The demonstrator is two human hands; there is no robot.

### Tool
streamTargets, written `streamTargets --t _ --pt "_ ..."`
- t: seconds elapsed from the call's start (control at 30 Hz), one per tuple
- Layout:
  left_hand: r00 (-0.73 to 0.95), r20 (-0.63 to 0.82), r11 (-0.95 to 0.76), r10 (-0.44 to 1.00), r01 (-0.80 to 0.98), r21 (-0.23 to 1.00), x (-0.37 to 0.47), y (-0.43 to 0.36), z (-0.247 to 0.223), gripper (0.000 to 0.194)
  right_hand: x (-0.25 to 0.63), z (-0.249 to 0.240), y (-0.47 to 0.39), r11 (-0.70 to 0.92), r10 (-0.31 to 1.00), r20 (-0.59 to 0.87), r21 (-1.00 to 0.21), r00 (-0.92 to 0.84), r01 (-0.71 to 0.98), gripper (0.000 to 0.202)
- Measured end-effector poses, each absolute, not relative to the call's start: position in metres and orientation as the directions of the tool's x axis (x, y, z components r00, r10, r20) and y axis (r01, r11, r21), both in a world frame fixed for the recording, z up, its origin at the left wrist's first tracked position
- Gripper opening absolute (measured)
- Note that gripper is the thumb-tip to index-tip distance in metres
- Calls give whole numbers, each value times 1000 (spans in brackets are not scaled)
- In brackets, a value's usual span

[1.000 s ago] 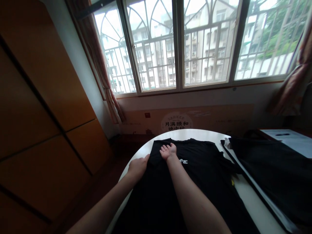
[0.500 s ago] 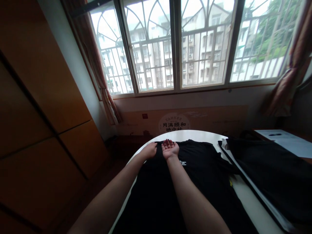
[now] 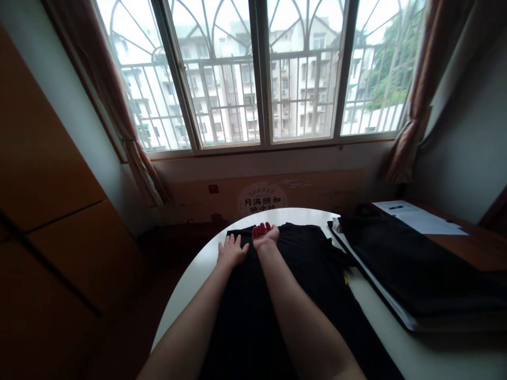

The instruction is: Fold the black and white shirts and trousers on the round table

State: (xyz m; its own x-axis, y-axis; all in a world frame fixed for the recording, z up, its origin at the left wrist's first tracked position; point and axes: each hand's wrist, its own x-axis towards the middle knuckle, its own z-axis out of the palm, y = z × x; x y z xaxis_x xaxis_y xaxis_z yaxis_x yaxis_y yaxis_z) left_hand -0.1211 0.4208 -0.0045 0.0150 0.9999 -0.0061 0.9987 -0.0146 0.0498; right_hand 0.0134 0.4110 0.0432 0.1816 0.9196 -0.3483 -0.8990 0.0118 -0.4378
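Note:
A black T-shirt (image 3: 312,274) lies spread over the round white table (image 3: 178,303), with a small yellow mark at its right side. My left hand (image 3: 233,250) rests palm down at the shirt's upper left edge, its fingers spread. Beside it, over the upper middle of the shirt, my right hand (image 3: 265,236) is turned palm up. Its fingers are loosely curled and apart, and no object shows in the palm. Both forearms hide parts of the shirt.
To the right lies a black folded cloth item (image 3: 396,258) with a whitish edge. Past it, papers (image 3: 420,217) rest on a brown surface. Beyond the table, a printed panel (image 3: 317,192) stands below the window. Wooden cabinets (image 3: 59,253) are at the left.
The camera view has turned to the right. My left hand has gone from closed fingers to spread fingers on the shirt. My right fingers curl more, and its forearm now covers the white print.

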Motion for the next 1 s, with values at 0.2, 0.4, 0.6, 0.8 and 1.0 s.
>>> streamTargets --t 0.2,0.4,0.6,0.8,1.0 --pt "9 -3 -9 1000 998 58 -120 420 -5 80 46 95 406 9 970 -154 -750 188 -662 8" --pt "1 -16 0 1000 998 66 -119 418 -2 80 173 114 381 113 950 72 -986 303 -119 32" --pt "-1 -9 2 1000 998 57 -119 419 2 79 309 96 334 65 817 324 -874 478 482 31" --pt "-9 10 9 1000 1000 26 -119 425 1 76 316 46 336 -70 855 361 -631 372 773 29" --pt "-14 61 15 998 1000 -18 -116 422 3 70 290 16 349 -113 961 212 -275 175 955 39"
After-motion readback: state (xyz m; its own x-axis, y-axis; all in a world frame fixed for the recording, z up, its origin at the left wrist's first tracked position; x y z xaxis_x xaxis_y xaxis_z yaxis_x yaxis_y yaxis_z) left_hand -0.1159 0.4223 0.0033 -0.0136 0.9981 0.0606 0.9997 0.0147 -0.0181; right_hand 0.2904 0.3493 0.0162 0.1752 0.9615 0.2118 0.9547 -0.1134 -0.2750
